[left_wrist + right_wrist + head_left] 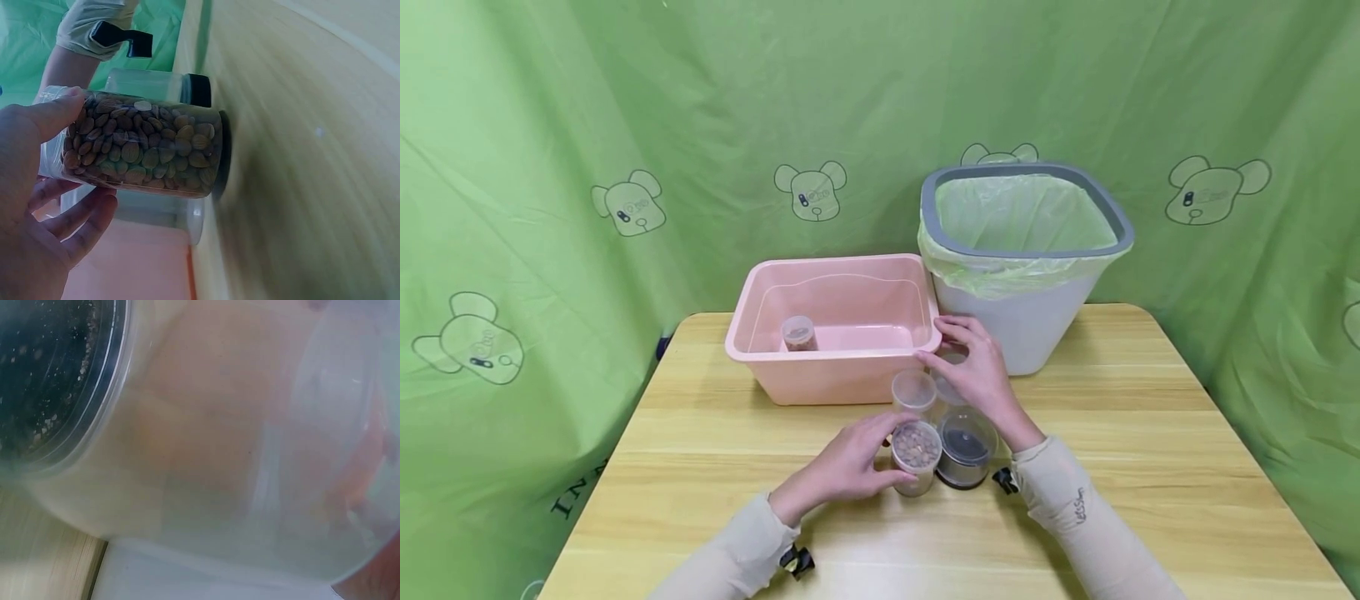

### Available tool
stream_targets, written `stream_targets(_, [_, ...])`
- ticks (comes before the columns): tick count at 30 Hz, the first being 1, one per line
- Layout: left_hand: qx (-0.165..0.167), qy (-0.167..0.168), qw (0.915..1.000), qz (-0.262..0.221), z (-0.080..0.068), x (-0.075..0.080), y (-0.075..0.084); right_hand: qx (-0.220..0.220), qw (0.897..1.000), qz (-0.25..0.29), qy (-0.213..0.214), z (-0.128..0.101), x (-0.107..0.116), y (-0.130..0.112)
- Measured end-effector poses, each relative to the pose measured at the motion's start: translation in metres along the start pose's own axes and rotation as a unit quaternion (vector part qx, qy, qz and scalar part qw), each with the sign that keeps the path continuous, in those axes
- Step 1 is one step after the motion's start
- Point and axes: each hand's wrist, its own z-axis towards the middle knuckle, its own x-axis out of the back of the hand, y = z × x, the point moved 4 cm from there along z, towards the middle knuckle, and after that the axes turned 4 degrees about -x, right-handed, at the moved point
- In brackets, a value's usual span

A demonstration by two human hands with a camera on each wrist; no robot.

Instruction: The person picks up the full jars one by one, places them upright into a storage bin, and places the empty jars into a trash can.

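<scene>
My left hand point(853, 457) holds a clear jar of almonds point(140, 142) near its top, thumb on one side and fingers on the other. The jar stands on the table with its black end down. To its right is a clear jar with a dark base point(967, 446), which fills most of the right wrist view. Behind the almond jar stands another clear jar point(913, 390). My right hand point(976, 367) grips the top of a further clear jar point(949, 392) beside the pink bin's corner, its thumb and fingers around it; the hand partly hides this jar.
A pink bin point(831, 379) with a small lidded jar point(799, 333) inside stands behind the jars. At back right is a white trash can point(1022, 321) with a grey rim and green liner. A green curtain point(880, 100) hangs behind the wooden table point(1150, 467).
</scene>
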Motion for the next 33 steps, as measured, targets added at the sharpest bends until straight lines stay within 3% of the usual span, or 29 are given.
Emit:
stream_targets(9, [-0.02,0.022,0.9995,0.014,0.005,0.03,0.016,-0.001,1.0,0.001,0.006,0.0,0.003,0.0])
stream_targets(24, [-0.107,0.052,0.9923,0.035,0.026,0.114,0.043,-0.008,1.0,-0.001,0.006,-0.003,0.005,0.0])
stream_targets(28, [-0.101,0.077,0.9916,0.025,0.032,0.136,0.041,-0.012,1.0,0.003,0.002,-0.002,0.003,0.002])
stream_targets(33, [-0.066,0.113,0.9911,0.024,0.04,0.167,0.035,-0.007,1.0,0.005,0.001,-0.001,0.0,0.001])
